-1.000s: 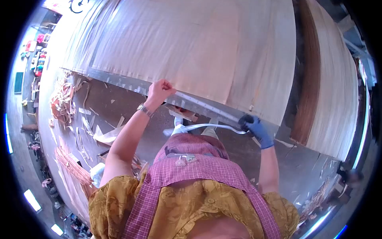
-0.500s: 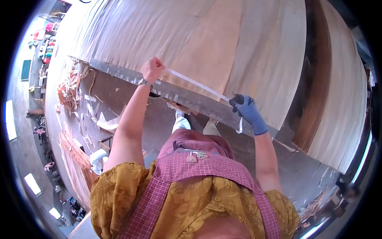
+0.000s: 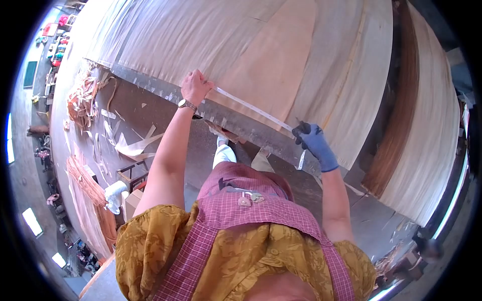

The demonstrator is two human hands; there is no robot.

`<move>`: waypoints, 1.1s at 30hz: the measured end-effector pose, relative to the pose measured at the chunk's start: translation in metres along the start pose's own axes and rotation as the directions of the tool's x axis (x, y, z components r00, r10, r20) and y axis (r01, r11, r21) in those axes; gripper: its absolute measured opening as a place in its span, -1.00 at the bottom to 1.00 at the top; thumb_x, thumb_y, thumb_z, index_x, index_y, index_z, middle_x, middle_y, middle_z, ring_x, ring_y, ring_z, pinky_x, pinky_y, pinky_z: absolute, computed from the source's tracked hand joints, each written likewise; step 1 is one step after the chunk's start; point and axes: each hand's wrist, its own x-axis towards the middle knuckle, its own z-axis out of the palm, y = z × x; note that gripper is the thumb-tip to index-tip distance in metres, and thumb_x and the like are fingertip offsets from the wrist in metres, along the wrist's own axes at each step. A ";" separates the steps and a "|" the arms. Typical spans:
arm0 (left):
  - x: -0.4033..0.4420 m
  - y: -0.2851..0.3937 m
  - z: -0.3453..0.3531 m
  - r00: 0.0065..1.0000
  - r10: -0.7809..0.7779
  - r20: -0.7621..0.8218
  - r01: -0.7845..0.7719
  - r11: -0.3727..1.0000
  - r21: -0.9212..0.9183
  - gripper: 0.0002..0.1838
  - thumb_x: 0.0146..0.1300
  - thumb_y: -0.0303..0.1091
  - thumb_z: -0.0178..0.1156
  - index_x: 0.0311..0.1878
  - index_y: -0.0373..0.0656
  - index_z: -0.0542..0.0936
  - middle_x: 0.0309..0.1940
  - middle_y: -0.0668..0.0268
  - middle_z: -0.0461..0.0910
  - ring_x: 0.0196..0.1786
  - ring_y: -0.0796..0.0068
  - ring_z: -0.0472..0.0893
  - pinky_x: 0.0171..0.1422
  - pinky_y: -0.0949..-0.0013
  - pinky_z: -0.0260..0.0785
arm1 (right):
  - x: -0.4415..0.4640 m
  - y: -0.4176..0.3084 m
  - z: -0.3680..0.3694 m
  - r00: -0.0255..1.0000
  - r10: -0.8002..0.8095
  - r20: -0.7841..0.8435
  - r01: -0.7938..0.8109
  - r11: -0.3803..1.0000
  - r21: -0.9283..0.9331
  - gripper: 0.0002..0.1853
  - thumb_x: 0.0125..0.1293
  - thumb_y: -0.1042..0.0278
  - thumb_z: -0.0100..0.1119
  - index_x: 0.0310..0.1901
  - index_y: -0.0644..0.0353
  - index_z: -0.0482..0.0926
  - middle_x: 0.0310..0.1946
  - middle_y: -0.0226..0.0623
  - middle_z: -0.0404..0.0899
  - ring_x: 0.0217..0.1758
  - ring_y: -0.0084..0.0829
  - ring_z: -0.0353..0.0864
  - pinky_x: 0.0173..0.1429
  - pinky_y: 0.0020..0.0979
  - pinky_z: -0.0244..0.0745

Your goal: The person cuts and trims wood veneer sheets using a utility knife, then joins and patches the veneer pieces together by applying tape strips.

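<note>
Spanning the veneer sheets [image 3: 201, 40] with the tape measure [image 3: 251, 106]

Clock positions: wearer at 6 o'clock.

1. Veneer sheets: spread out toward 12 o'clock. A dark brown veneer strip [image 3: 405, 100] lies toward 2 o'clock.
2. Grey border [image 3: 241, 125]: runs along the sheets' near edge.
3. Progress: the tape measure is drawn out nearly straight just inside that edge. No pencil mark or fresh cut is discernible beside it; whether a reading has been taken cannot be told, nor can what remains.
4. Right hand [image 3: 314, 143]: gloved, fingers closed on the tape measure. The span leaves toward 10 o'clock; a short tail hangs toward 6 o'clock.
5. Left hand [image 3: 195, 88]: bare, fingers pinching the opposite end. The span leaves toward 4 o'clock.
6. Wristwatch [image 3: 188, 104]: on the left wrist.
</note>
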 end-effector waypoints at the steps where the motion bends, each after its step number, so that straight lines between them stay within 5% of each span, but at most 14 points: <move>1: 0.001 -0.006 0.003 0.999 -0.013 0.042 0.015 0.999 -0.052 -0.75 0.02 -0.21 0.39 -0.32 -0.12 0.58 -0.31 0.15 0.56 -0.13 0.09 0.57 -0.04 0.10 0.42 | -0.002 -0.005 0.000 1.000 0.011 -0.002 -0.011 1.000 -0.011 -0.78 0.31 0.23 0.24 -0.33 0.24 0.58 -0.61 -0.37 0.58 -0.61 -0.61 0.49 -0.54 -0.51 0.34; 2: 0.001 -0.011 0.007 0.996 -0.022 0.085 0.031 0.994 -0.104 -0.76 0.04 -0.23 0.38 -0.31 -0.13 0.59 -0.29 0.15 0.56 -0.13 0.09 0.57 -0.04 0.10 0.41 | -0.003 -0.009 0.000 1.000 0.022 -0.004 -0.022 1.000 -0.022 -0.78 0.31 0.24 0.24 -0.32 0.24 0.58 -0.61 -0.36 0.58 -0.61 -0.60 0.49 -0.54 -0.51 0.34; 5: -0.025 -0.023 0.026 0.980 -0.006 -0.201 -0.063 0.940 -0.334 -0.84 0.11 -0.32 0.33 -0.32 -0.15 0.59 -0.31 0.15 0.55 -0.13 0.09 0.56 -0.03 0.09 0.40 | 0.000 -0.008 -0.001 0.999 0.037 0.031 -0.035 0.998 -0.052 -0.78 0.31 0.24 0.24 -0.31 0.26 0.58 -0.60 -0.35 0.58 -0.60 -0.60 0.49 -0.53 -0.51 0.34; 9: -0.074 -0.005 0.020 0.853 0.485 -0.193 -0.478 0.874 0.086 -0.64 0.18 -0.48 0.11 0.07 -0.09 0.58 0.13 0.26 0.55 0.22 0.22 0.47 0.25 0.13 0.29 | -0.002 -0.010 0.001 0.998 0.045 0.037 -0.044 0.999 -0.023 -0.77 0.32 0.23 0.22 -0.31 0.27 0.59 -0.60 -0.36 0.58 -0.60 -0.61 0.49 -0.52 -0.50 0.35; 14: -0.082 -0.003 0.028 0.870 0.491 -0.044 -0.469 0.851 0.237 -0.44 0.15 -0.47 0.05 0.29 -0.04 0.44 0.33 0.38 0.40 0.35 0.29 0.37 0.39 0.10 0.14 | -0.007 -0.024 0.001 0.999 -0.046 0.028 0.047 0.998 -0.044 -0.74 0.32 0.18 0.21 -0.30 0.25 0.59 -0.59 -0.38 0.58 -0.55 -0.58 0.54 -0.47 -0.49 0.40; 15: -0.082 -0.004 0.029 0.864 0.502 -0.047 -0.477 0.844 0.244 -0.43 0.15 -0.47 0.04 0.30 -0.04 0.42 0.33 0.38 0.40 0.34 0.29 0.37 0.39 0.09 0.13 | 0.004 -0.022 -0.002 0.953 -0.284 -0.106 0.221 0.890 -0.398 -0.74 0.32 0.18 0.21 -0.29 0.24 0.59 -0.59 -0.38 0.58 -0.54 -0.57 0.55 -0.46 -0.49 0.41; 17: -0.084 -0.003 0.030 0.868 0.496 -0.015 -0.473 0.837 0.276 -0.43 0.15 -0.48 0.04 0.31 -0.05 0.42 0.35 0.39 0.38 0.35 0.29 0.37 0.39 0.10 0.14 | 0.035 -0.014 -0.020 0.663 -0.745 -0.074 0.231 0.298 -0.926 -0.75 0.31 0.18 0.21 -0.27 0.24 0.60 -0.59 -0.38 0.59 -0.51 -0.56 0.58 -0.43 -0.49 0.43; 20: -0.078 -0.005 0.034 0.863 0.505 -0.030 -0.476 0.831 0.287 -0.42 0.15 -0.48 0.04 0.31 -0.04 0.42 0.35 0.39 0.38 0.35 0.30 0.37 0.38 0.10 0.15 | 0.043 -0.031 -0.048 0.919 -0.365 -0.149 0.121 0.620 -0.775 -0.80 0.30 0.25 0.18 -0.26 0.22 0.63 -0.57 -0.37 0.60 -0.52 -0.55 0.59 -0.46 -0.50 0.42; 23: -0.078 -0.007 0.033 0.875 0.483 -0.020 -0.463 0.850 0.252 -0.44 0.14 -0.48 0.05 0.28 -0.03 0.45 0.35 0.38 0.39 0.33 0.30 0.38 0.38 0.09 0.15 | -0.004 -0.044 -0.055 0.999 0.024 -0.033 -0.029 0.989 -0.142 -0.80 0.29 0.27 0.18 -0.28 0.23 0.65 -0.57 -0.34 0.61 -0.55 -0.59 0.56 -0.49 -0.53 0.38; 28: -0.070 0.017 0.007 0.945 0.314 0.093 -0.319 0.947 0.048 -0.50 0.08 -0.53 0.06 0.15 -0.06 0.53 0.28 0.33 0.45 0.24 0.23 0.42 0.30 0.10 0.19 | -0.093 -0.028 -0.067 0.976 0.202 -0.080 -0.196 0.978 0.078 -0.78 0.28 0.25 0.19 -0.27 0.25 0.67 -0.58 -0.38 0.58 -0.65 -0.68 0.41 -0.56 -0.62 0.22; 31: -0.100 0.051 0.026 0.883 0.469 -0.030 -0.467 0.883 0.053 -0.49 0.05 -0.55 0.05 0.15 -0.13 0.53 0.27 0.26 0.44 0.26 0.21 0.39 0.27 0.09 0.19 | -0.124 -0.017 -0.073 0.956 0.276 -0.094 -0.262 0.955 0.139 -0.76 0.26 0.20 0.22 -0.26 0.22 0.68 -0.60 -0.43 0.54 -0.66 -0.71 0.34 -0.57 -0.65 0.17; 33: -0.142 0.096 0.030 0.813 0.556 0.170 -0.553 0.830 -0.069 -0.42 0.04 -0.50 0.09 0.24 -0.17 0.46 0.32 0.21 0.36 0.31 0.19 0.33 0.36 0.06 0.14 | -0.131 -0.002 -0.079 0.960 0.269 -0.079 -0.251 0.950 0.186 -0.74 0.26 0.17 0.24 -0.26 0.22 0.68 -0.60 -0.43 0.54 -0.66 -0.71 0.34 -0.57 -0.66 0.17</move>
